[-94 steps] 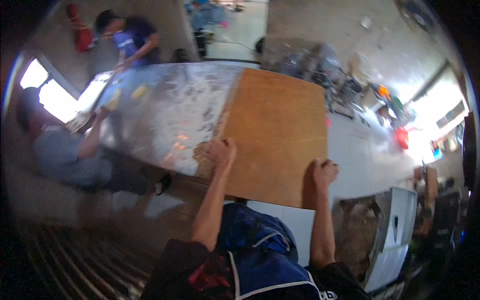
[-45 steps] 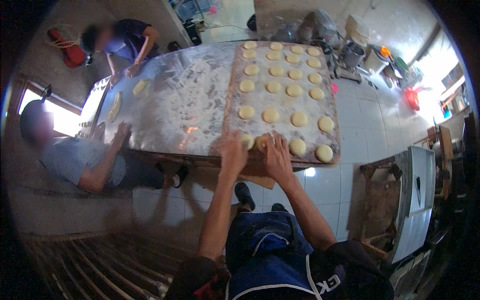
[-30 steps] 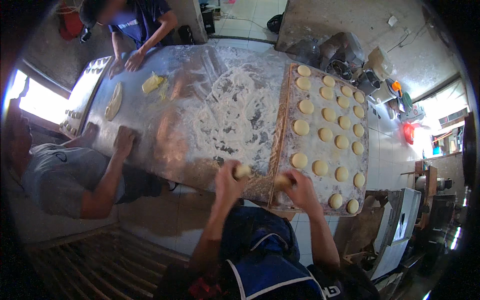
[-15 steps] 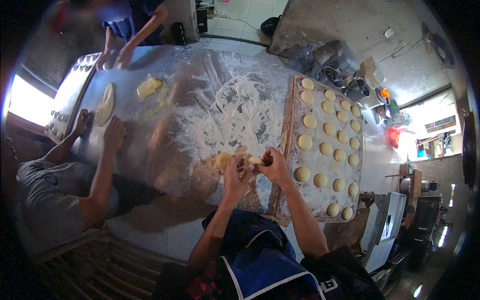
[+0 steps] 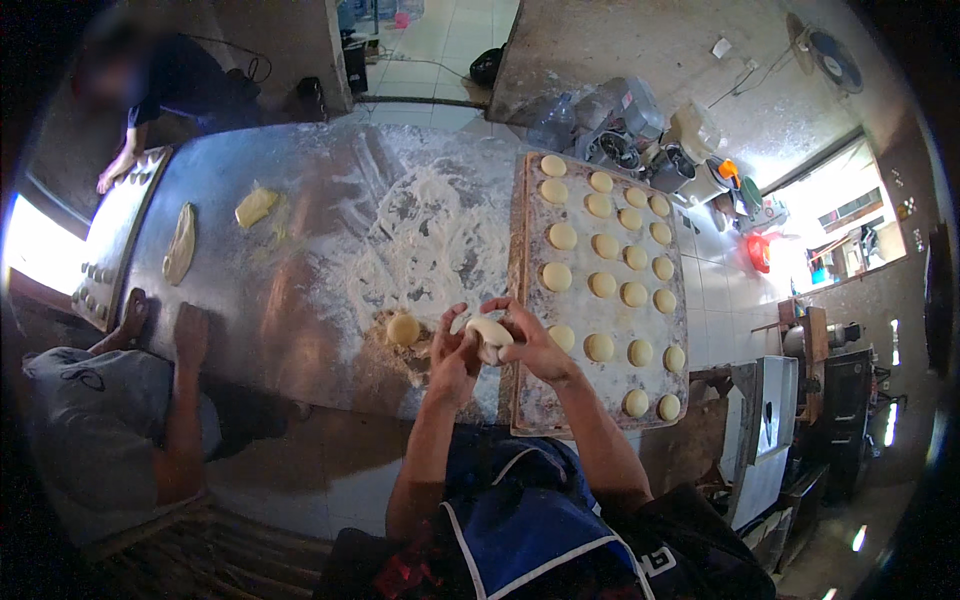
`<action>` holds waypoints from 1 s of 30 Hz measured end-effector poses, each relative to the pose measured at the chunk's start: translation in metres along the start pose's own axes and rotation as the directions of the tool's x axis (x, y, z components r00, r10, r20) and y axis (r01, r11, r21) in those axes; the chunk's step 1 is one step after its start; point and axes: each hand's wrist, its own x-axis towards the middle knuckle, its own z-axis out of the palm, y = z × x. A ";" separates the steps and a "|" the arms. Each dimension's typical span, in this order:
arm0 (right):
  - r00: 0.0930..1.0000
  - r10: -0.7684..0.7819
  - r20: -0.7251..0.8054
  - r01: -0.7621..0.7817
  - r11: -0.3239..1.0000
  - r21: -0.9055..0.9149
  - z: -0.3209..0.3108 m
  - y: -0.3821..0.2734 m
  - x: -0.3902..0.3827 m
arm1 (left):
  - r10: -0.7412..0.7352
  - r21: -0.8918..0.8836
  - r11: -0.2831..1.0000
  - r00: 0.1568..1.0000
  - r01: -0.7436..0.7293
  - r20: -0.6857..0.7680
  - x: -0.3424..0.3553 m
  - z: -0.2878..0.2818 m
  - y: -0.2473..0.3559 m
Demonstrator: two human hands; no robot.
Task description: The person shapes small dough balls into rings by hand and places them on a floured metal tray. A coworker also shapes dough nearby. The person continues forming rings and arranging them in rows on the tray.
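My left hand point(image 5: 452, 362) and right hand point(image 5: 538, 343) are closed around a pale piece of dough point(image 5: 489, 338), pinching it and raised at the table's front edge, beside a tray point(image 5: 590, 385). The tray holds several rows of round, pale yellow dough pieces point(image 5: 603, 284) on a floured surface. Left of my hands, one dough round point(image 5: 403, 329) lies on the metal table point(image 5: 250, 330). White flour point(image 5: 420, 230) is spread across the table's middle. Farther left are a long dough strip point(image 5: 181, 245) and a yellow lump point(image 5: 256, 208).
A co-worker point(image 5: 170, 85) leans over a second tray point(image 5: 105, 250) at the back left; another co-worker point(image 5: 110, 410) is at near left, hands by the table. Buckets and bottles point(image 5: 670, 170) stand behind the tray. A metal stand point(image 5: 770, 420) is at right, and a doorway opens behind.
My hands have left a dough round on the table and raised the other piece, now folded between my fingers. The back co-worker has moved left toward the second tray.
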 end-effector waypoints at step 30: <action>0.940 -0.271 -0.206 0.095 0.791 -0.605 -0.105 0.036 -0.200 | 0.388 0.863 0.384 0.906 -0.328 0.171 -0.065 0.105 -0.196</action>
